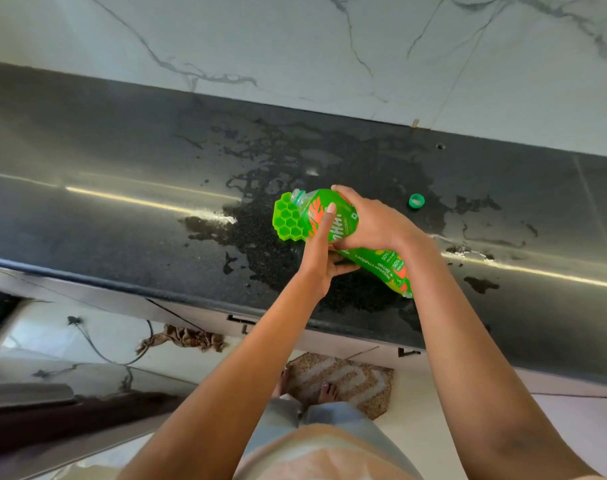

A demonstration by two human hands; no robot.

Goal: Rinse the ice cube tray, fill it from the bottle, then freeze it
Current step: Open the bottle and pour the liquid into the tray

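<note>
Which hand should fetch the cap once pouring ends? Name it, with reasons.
Right, probably. The cap lies on the wet counter just beyond the right hand, on its side of the bottle. The left hand grips the bottle underneath and could keep it.

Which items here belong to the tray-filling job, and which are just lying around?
Job: ice cube tray, bottle, bottle cap, left hand and right hand gripping the bottle.
Lying about: cloth on the floor, doormat, cable.
</note>
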